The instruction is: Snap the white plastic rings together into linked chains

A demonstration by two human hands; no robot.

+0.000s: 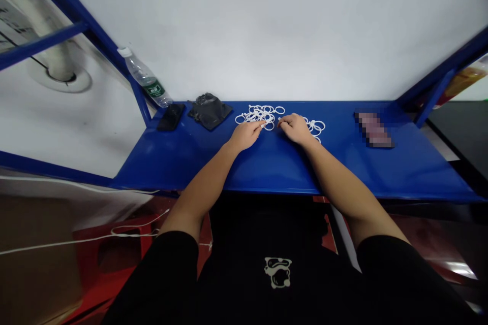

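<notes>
My left hand and right hand sit close together at the white plastic rings, near the back of the blue shelf. My fingers curl narrow; I can't tell if they hold a ring. The front edge lies well toward me.

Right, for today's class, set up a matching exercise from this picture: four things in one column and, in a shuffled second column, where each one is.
Things:
1. left hand
2. plastic water bottle
3. black phone
4. pixelated object

Places:
A. lying towards the right end of the blue shelf
B. fingertips at the white plastic rings
C. tilted against the blue frame
D. lying beside the crumpled black pouch

Right pairs: 1-B, 2-C, 3-D, 4-A
</notes>
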